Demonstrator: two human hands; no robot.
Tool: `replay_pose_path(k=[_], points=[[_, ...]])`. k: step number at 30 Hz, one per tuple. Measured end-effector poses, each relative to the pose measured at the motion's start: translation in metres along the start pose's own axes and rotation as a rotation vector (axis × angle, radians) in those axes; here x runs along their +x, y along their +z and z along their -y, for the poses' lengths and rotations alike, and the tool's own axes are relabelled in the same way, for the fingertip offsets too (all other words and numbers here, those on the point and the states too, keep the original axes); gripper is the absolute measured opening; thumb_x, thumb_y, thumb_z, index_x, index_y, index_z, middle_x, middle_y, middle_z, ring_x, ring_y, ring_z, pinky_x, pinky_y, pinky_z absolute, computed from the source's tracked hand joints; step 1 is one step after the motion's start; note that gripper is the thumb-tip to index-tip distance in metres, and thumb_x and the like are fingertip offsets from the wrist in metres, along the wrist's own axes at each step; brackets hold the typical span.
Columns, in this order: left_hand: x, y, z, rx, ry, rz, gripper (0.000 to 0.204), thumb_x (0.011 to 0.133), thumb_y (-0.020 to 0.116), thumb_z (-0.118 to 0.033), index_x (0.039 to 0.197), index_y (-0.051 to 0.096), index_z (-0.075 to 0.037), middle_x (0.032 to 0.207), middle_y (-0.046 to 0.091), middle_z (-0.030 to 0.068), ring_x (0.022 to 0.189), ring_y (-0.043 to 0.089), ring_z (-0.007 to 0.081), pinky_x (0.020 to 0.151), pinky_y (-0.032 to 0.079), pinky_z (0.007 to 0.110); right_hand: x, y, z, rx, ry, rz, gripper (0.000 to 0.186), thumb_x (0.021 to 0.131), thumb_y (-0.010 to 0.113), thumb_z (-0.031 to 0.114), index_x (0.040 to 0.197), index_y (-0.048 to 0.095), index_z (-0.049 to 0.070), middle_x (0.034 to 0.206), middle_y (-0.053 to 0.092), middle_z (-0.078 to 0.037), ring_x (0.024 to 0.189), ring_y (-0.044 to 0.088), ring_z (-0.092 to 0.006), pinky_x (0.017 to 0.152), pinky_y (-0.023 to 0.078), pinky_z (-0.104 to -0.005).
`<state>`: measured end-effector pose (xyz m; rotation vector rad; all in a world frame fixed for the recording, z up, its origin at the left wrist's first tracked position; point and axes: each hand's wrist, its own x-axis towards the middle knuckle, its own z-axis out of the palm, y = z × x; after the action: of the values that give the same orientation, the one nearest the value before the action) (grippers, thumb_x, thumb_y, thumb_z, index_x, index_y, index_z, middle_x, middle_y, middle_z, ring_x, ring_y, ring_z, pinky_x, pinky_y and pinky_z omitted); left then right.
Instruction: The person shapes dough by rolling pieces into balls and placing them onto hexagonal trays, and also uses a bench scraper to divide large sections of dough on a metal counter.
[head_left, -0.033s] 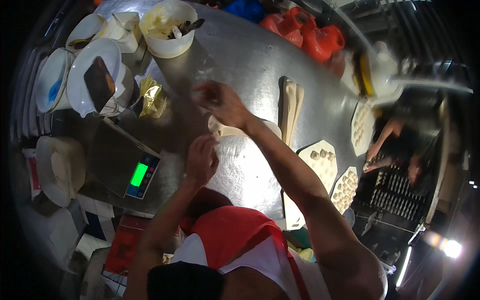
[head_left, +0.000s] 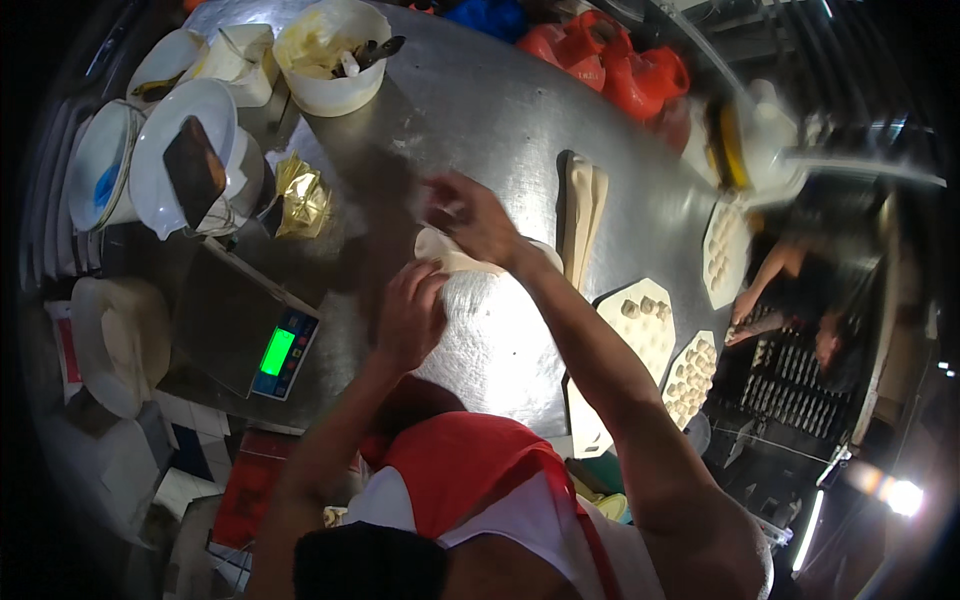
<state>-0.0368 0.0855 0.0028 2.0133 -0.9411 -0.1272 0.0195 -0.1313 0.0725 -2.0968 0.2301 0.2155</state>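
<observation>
My left hand (head_left: 408, 312) reaches to the near left edge of a flattened piece of pale dough (head_left: 458, 258), its curled fingers gripping that edge. Over the dough's upper left part is my right hand (head_left: 472, 218); its fingers are smeared by motion, and what they hold is unclear. The dough lies on the steel table (head_left: 470, 120), partly hidden under my right hand and forearm. To the right of it lie long pale dough strips (head_left: 585, 215). A digital scale (head_left: 285, 350) stands to the left, with crumpled gold wrapping (head_left: 302, 195) behind it.
Bowls (head_left: 185, 155) and a tub with utensils (head_left: 325, 70) stand at the back left, a plastic container (head_left: 120, 340) at left. Red cylinders (head_left: 640, 80) lie beyond the far edge. Boards with dough pieces (head_left: 650, 340) line the right side, where another person's arm (head_left: 775, 270) reaches over a dark mould plate (head_left: 795, 390).
My right hand has moved right and slightly down over the dough. My left hand has moved a little up and right to the dough's edge.
</observation>
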Motion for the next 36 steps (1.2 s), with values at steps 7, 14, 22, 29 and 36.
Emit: replay_pose_path(k=[7, 14, 22, 29, 36], points=[[0.066, 0.065, 0.020, 0.426, 0.278, 0.280, 0.069, 0.094, 0.077, -0.042, 0.151, 0.055, -0.010, 0.145, 0.060, 0.0095, 0.130, 0.055, 0.0259, 0.120, 0.037, 0.044, -0.163, -0.006, -0.156, -0.721, 0.141, -0.270, 0.081, 0.094, 0.076, 0.027, 0.163, 0.040, 0.005, 0.160, 0.049, -0.021, 0.146, 0.046, -0.0455, 0.120, 0.037, -0.0579], [0.156, 0.045, 0.005, 0.172, -0.067, 0.646, 0.048, 0.097, 0.073, -0.054, 0.118, 0.072, -0.011, 0.107, 0.078, 0.0145, 0.100, 0.074, 0.0349, 0.091, 0.055, 0.049, -0.127, -0.012, -0.189, -0.427, -0.288, -0.505, 0.039, 0.102, 0.070, 0.017, 0.133, 0.058, -0.004, 0.111, 0.068, -0.024, 0.087, 0.064, -0.0398, 0.082, 0.055, -0.0490], [0.202, -0.028, 0.027, 0.257, 0.235, 0.265, 0.029, 0.101, 0.072, -0.040, 0.103, 0.076, -0.011, 0.116, 0.068, 0.0066, 0.123, 0.063, 0.0308, 0.114, 0.044, 0.055, -0.105, -0.069, -0.083, 0.058, 0.321, -0.204, 0.059, 0.099, 0.079, 0.023, 0.150, 0.058, 0.000, 0.127, 0.075, -0.018, 0.095, 0.076, -0.0265, 0.081, 0.060, -0.0392], [0.135, 0.030, 0.005, -0.120, 0.032, 0.299, 0.012, 0.100, 0.072, -0.015, 0.109, 0.072, -0.008, 0.118, 0.069, 0.0080, 0.116, 0.066, 0.0338, 0.098, 0.055, 0.045, -0.030, -0.152, -0.190, -0.849, -0.012, -0.499, 0.055, 0.096, 0.070, 0.033, 0.143, 0.058, 0.007, 0.134, 0.062, -0.022, 0.123, 0.058, -0.0454, 0.102, 0.053, -0.0533], [0.109, 0.077, -0.005, -0.649, -0.489, 0.334, 0.023, 0.108, 0.067, -0.029, 0.115, 0.072, -0.008, 0.115, 0.073, 0.0075, 0.105, 0.072, 0.0241, 0.090, 0.060, 0.039, -0.010, -0.147, -0.187, -0.093, 0.127, -0.204, 0.069, 0.089, 0.077, 0.018, 0.150, 0.050, 0.002, 0.125, 0.066, -0.027, 0.098, 0.070, -0.0399, 0.087, 0.059, -0.0486]])
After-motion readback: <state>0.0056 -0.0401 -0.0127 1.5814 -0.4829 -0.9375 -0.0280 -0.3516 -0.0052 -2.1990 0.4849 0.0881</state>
